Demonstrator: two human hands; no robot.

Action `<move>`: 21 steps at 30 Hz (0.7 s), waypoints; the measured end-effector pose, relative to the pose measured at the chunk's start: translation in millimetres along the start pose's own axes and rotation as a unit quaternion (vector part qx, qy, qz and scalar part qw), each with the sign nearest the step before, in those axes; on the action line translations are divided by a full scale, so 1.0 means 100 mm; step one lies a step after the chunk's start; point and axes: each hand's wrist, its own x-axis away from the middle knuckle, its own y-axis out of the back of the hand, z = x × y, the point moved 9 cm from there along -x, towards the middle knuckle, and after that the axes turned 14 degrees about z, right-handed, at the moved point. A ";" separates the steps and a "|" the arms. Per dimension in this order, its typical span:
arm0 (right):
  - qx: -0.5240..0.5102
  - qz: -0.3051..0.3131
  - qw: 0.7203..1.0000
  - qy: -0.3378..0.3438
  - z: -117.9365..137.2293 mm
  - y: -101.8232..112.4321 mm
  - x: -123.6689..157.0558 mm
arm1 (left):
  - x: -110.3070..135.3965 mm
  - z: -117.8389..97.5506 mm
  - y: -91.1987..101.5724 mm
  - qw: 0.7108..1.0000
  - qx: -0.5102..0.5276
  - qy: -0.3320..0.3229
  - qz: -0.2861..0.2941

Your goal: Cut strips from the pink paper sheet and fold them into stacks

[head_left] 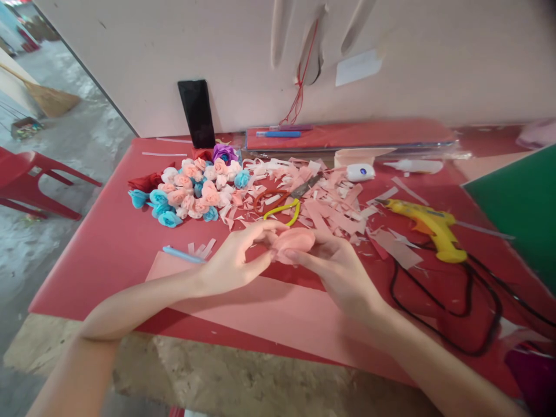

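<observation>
Red sheeting covers the table (99, 255), backed by an upright pale board (152, 35). From the head view, a rounded, layered pale-pink paper piece (296, 238) is raised above the near middle of the table, between the two hands. The bare left hand (232, 256) has thumb and fingers nearly closed, pinching its left edge. The bare right hand (343, 269) has its thumb pressed on the near side and its fingers curled around the right edge.

Such thin paper probably creases easily, so soft, even pressure from the finger pads suits it best; one hand should steady while the other shapes. Scissors with red and yellow handles (300, 192) lie just beyond, on pink scraps (319, 211), so a slightly nearer hold would avoid snagging. Below lies a long flat pink paper sheet (260, 304), best left unpressed by the forearms. Far right, a yellow glue gun (438, 229) rests well apart; whether it is hot, I cannot tell.
</observation>
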 end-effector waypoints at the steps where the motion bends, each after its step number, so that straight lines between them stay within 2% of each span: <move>1: 0.000 -0.003 1.000 -0.001 0.00 0.00 0.00 | -0.01 0.00 0.00 1.000 -0.001 0.002 0.006; 4: -0.005 -0.008 1.000 0.001 -0.01 0.00 0.01 | -0.02 0.02 0.01 1.000 0.001 0.017 0.013; 10: -0.001 -0.036 0.999 0.023 0.00 0.04 0.02 | -0.02 0.09 0.05 0.999 -0.024 0.025 -0.010; 13: 0.027 -0.060 0.997 0.047 0.05 0.10 0.04 | -0.02 0.04 0.10 0.998 -0.062 0.030 0.009; 15: 0.055 -0.081 0.994 0.050 0.07 0.15 0.05 | 0.03 -0.01 0.22 0.994 -0.105 0.036 0.018; 17: 0.074 -0.088 0.992 0.044 0.08 0.18 0.05 | 0.13 -0.06 0.46 0.986 -0.160 0.045 -0.015; 19: 0.089 -0.072 0.993 0.024 0.05 0.16 0.03 | 0.28 -0.06 0.71 0.973 -0.215 0.067 -0.048; 21: 0.108 -0.039 0.993 -0.007 0.00 0.10 0.00 | 0.45 0.04 0.88 0.956 -0.264 0.114 -0.052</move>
